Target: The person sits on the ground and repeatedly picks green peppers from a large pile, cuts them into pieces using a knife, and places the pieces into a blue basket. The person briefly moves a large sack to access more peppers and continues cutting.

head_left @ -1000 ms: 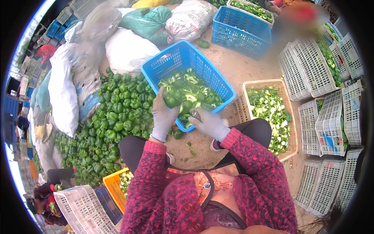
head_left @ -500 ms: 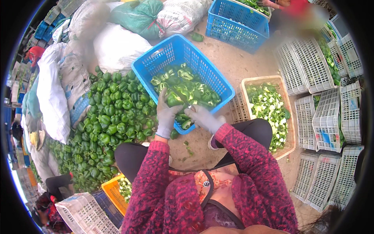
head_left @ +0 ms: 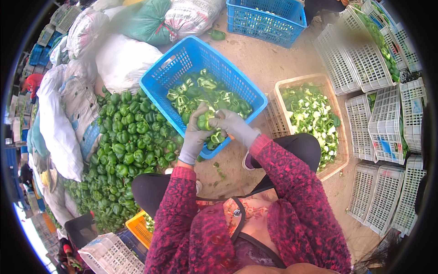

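Note:
Both my hands wear pale grey gloves and meet above the near end of a blue plastic crate (head_left: 149, 77). My left hand (head_left: 194, 138) is closed round a green bell pepper (head_left: 205, 119), its fingers along the far side. My right hand (head_left: 237, 128) is closed with its fingertips against the pepper's right side. A small orange bit shows under that palm; what it belongs to is hidden. Cut green peppers (head_left: 226, 99), several with pale insides showing, lie in the crate below my hands.
Whole green bell peppers (head_left: 123, 141) form a big heap on the left. To the right stands a cream crate (head_left: 342, 146) of pale pepper scraps. Stacked white crates (head_left: 388, 128) line the far right, full sacks (head_left: 125, 59) the back left. Another blue crate (head_left: 269, 27) stands at the back.
My hands have come together, and my right fingertips now press against the pepper. My left fingers, raised before, have curled round it. The whole view has shifted slightly.

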Motion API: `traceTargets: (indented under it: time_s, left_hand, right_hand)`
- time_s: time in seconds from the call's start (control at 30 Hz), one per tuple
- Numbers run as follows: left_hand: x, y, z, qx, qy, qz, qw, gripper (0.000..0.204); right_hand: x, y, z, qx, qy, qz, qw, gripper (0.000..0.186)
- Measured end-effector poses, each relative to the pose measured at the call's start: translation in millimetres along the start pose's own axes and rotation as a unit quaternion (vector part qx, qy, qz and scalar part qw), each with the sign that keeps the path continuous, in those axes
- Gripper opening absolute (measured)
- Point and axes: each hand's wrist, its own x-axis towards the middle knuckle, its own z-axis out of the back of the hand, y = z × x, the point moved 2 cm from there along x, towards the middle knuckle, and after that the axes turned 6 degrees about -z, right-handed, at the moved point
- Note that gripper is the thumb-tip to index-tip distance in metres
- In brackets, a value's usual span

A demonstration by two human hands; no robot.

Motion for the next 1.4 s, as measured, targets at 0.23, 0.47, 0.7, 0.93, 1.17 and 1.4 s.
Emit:
traceTargets:
  time_s: [0.23, 0.47, 0.7, 0.93, 1.17, 1.4]
  left_hand:
    - [-23.1, -0.4, -19.6, 0.152, -0.104, 0.109, 0.977, 0.062]
    - [-20.7, 13.3, -14.2, 0.316, -0.126, -0.086, 0.937, 0.041]
    - [-21.0, 15.0, -26.7, 0.369, -0.091, -0.144, 0.914, 0.037]
    - [-17.4, 15.2, -25.6, 0.003, -0.191, 0.080, 0.978, 0.032]
    - [-15.8, 30.4, -21.1, -0.299, -0.264, 0.060, 0.915, 0.036]
    - [10.2, 19.1, 35.4, 0.483, -0.189, -0.070, 0.852, 0.061]
  right_hand:
    - [1.4, 1.3, -4.7, -0.190, -0.105, 0.019, 0.976, 0.047]
    - [-9.2, 9.9, 2.3, -0.315, -0.117, 0.073, 0.939, 0.051]
    - [-0.1, -9.1, -8.4, -0.181, -0.132, 0.067, 0.972, 0.043]
    - [-6.4, -9.8, -5.9, 0.144, -0.023, -0.036, 0.989, 0.023]
    - [-18.4, 26.7, 4.6, 0.368, -0.116, 0.052, 0.921, 0.017]
    - [-164.8, 79.7, 174.1, -0.041, -0.388, 0.203, 0.898, 0.023]
